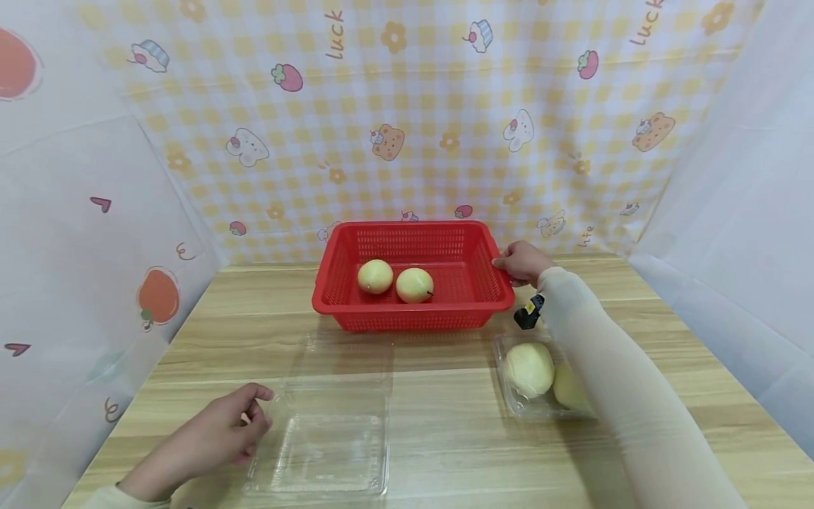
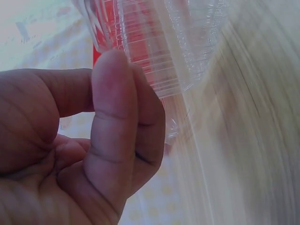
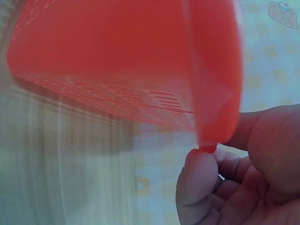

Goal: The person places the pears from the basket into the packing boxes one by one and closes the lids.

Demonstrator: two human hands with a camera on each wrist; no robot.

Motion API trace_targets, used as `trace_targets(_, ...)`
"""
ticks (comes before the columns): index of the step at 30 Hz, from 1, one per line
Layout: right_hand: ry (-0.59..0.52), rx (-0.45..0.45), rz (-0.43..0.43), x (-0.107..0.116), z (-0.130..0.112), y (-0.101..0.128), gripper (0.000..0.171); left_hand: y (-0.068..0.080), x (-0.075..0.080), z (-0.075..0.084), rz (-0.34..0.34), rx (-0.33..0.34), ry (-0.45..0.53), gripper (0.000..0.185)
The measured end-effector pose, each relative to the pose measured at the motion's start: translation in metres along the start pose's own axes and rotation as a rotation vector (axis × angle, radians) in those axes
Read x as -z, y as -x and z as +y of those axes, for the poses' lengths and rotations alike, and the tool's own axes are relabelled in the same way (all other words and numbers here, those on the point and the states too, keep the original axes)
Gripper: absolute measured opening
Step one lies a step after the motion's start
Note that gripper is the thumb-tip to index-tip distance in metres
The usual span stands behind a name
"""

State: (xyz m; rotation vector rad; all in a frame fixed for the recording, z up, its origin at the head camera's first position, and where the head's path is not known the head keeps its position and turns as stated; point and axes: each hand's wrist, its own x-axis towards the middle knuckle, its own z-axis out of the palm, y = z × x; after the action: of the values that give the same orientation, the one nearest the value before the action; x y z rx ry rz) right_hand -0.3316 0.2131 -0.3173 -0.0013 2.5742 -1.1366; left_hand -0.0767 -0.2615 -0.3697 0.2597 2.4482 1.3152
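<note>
Red plastic basket (image 1: 413,309): far centre, right rim held by the right hand (image 1: 524,263), two pears (image 1: 415,285) inside on the left.
Open clear clamshell (image 1: 331,452): near, left of centre, just beside the left hand (image 1: 222,433).
Fruit container (image 1: 540,408): right, partly behind the sleeve (image 1: 626,375).
Right hand: arm extended far, thumb and fingers pinching the rim.
Left hand: fingers curled; whether they grip the clamshell's edge cannot be told.

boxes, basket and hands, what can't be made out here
Head: right end of the fruit box and part of its right-hand fruit, hidden by the right sleeve.
Left wrist: whether the left hand touches the clear plastic; its fingertips hide any contact.
Right wrist: inside of the red basket, hidden by its outer wall; picture's top edge cuts it off.
</note>
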Motion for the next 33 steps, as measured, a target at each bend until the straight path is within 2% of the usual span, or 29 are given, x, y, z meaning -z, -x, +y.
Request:
trace_targets(9,-0.003,-0.003,-0.002,0.002,0.003,0.0,0.023,-0.006,-0.008,0.004,-0.002,-0.038,-0.013,0.042)
trace_targets(23,-0.024,0.011,-0.001,0.001,0.003,-0.002,0.021,-0.01,-0.013,0.006,-0.014,-0.011,0.005,0.043)
trace_targets(33,-0.008,0.016,-0.003,0.001,0.001,0.0,0.02,-0.012,-0.016,0.006,-0.002,-0.03,-0.007,0.043)
